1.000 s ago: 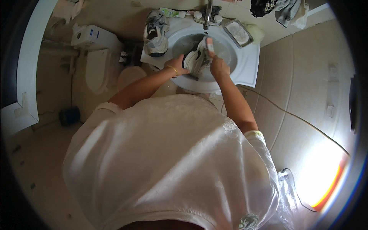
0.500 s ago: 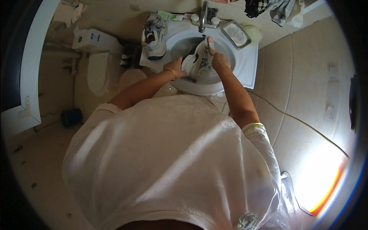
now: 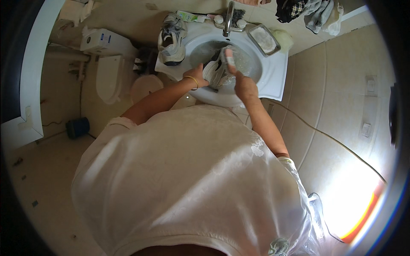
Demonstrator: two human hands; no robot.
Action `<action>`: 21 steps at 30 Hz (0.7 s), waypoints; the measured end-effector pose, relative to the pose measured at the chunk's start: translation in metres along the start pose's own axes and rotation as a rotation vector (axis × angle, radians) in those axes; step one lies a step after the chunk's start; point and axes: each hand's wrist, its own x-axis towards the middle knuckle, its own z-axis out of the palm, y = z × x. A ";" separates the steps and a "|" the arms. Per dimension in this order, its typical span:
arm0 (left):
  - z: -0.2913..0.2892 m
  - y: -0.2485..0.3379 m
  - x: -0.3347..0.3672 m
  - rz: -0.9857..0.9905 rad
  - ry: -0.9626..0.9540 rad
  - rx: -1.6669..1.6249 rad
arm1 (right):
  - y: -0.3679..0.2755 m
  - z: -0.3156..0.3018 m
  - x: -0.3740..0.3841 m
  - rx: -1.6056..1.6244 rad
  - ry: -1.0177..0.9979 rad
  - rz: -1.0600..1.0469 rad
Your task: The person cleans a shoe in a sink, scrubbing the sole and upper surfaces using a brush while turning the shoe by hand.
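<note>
A white-and-dark sneaker is held over the water in the white washbasin. My left hand, with a yellow band at the wrist, grips one end of it. My right hand is closed around a scrub brush with a pinkish back, its head against the sneaker's upper side. Motion smears the brush, and its bristles are hard to make out. A second sneaker rests on the basin's left ledge.
A metal faucet rises at the basin's back, beside a tray with something white in it. A toilet and a pink tub are at the left. A cable runs along the right wall, near a bright lamp.
My right hand has come nearer to me, its forearm lower and the brush shifted left and down over the sneaker. The left hand keeps its hold.
</note>
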 end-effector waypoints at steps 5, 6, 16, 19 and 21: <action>-0.003 0.011 0.009 0.002 -0.040 0.001 | 0.012 0.019 0.045 0.086 0.120 0.136; 0.000 0.009 0.009 0.026 -0.023 0.018 | 0.011 0.014 0.051 0.088 0.119 0.136; -0.010 0.016 0.002 0.022 -0.118 0.020 | 0.017 0.004 0.060 0.040 0.048 0.207; -0.005 0.009 0.003 0.036 -0.081 -0.002 | 0.004 -0.010 0.044 0.004 -0.005 0.152; 0.003 0.000 0.006 0.039 -0.020 0.014 | 0.002 -0.003 0.015 0.028 0.026 0.086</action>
